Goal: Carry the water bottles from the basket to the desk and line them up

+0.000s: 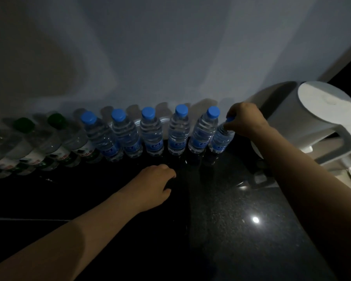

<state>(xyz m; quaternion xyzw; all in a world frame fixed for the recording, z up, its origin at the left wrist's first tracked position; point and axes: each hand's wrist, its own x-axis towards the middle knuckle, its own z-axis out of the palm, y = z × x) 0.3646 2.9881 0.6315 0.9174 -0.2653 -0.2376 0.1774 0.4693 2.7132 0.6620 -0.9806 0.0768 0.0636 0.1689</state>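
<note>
Blue plastic shows between the fingertips (228, 123) of the right hand (245, 120), which are pinched around the cap of the last bottle (221, 140) at the right end of the row. That bottle stands with its base on the dark desk (241, 199), cap up, its long axis near upright and leaning a little to the right in this wide-angle view. The right wrist is bent down over the cap, and the forearm runs back toward the lower right corner.

Just to its left stand five more blue-capped bottles (175, 130), all cap up, side by side along the foot of the pale wall (170, 47), each with a blue label low on its body. Further left the row goes on with green-capped bottles (49, 138), dim and partly blurred, reaching the left edge of the view.

Nearer the camera, the left hand (156, 185) rests palm down on the desk in front of the row, well apart from the bottles. Its fingers are curled under, holding nothing that can be seen. Its forearm stretches back to the lower left corner.

Beside the right hand, a white kettle (316, 122) stands on the desk against the wall.
</note>
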